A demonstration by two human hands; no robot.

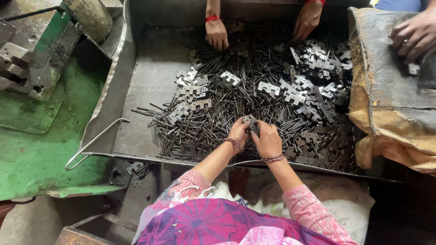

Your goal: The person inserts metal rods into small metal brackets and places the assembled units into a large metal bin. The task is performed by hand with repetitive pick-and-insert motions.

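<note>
Left hand (pixel 238 131) and right hand (pixel 267 139) brought together, fingertips of both pinched on one notched metal plate (pixel 251 123), flat, grey, dull, held just above the heap. Directly beneath the grip: dense bed of thin dark steel pins (pixel 213 122), straight, rod-shaped, lying criss-cross. Beyond and right of the grip: scattered stamped plates (pixel 295 93), same toothed outline. All contained in shallow sheet-metal tray (pixel 150 77), matte, scuffed. Far side: another person's hands (pixel 217 34) resting on pins. Far right: worn, stained sack (pixel 386 104).

Metal tray (pixel 150 77) (grey) under pins (pixel 213 113), notched plates (pixel 295 93)
</note>
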